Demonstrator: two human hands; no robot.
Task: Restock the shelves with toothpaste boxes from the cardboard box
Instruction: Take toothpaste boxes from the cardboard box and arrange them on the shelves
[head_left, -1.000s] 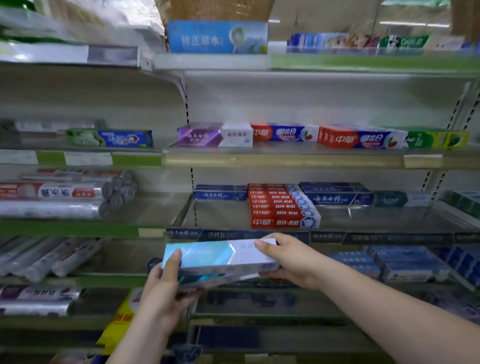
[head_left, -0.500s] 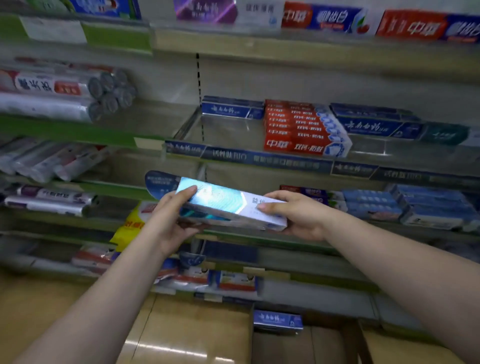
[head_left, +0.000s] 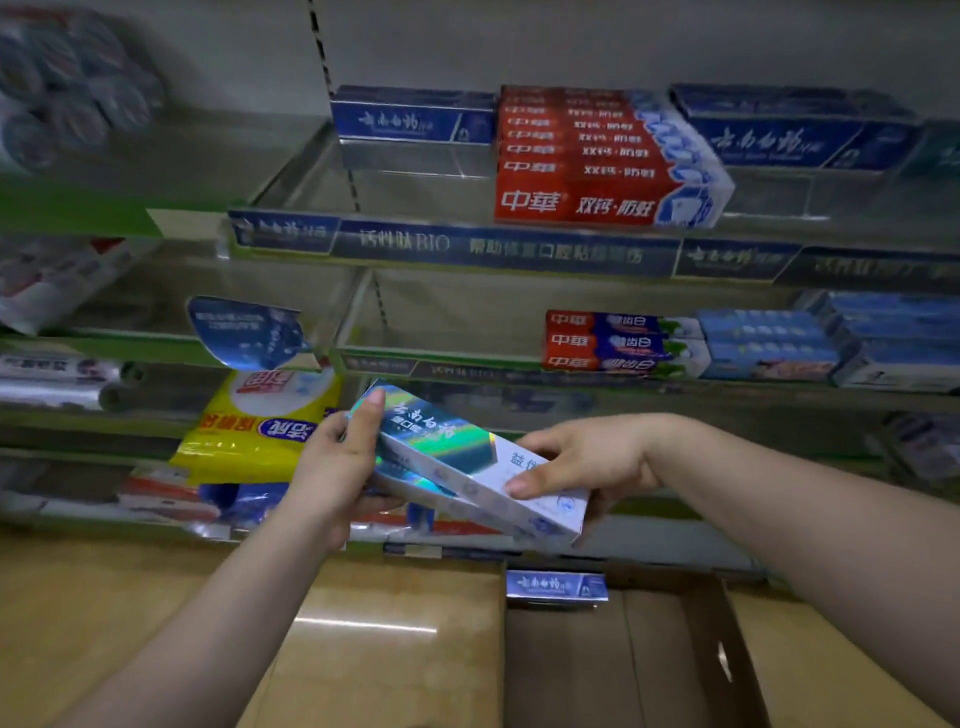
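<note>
The left hand (head_left: 332, 470) and right hand (head_left: 587, 452) grip the ends of the tilted toothpaste boxes (head_left: 447, 441), so the bottom one may slide out and drop.

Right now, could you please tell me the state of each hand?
Left hand: closed, gripping the left end of the stacked toothpaste boxes.
Right hand: closed, gripping their right end.

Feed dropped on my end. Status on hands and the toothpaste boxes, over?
Left hand, right hand both gripping stacked toothpaste boxes, tilted, short of the shelves. Cardboard box open below. Yellow packet close behind left hand.
</note>
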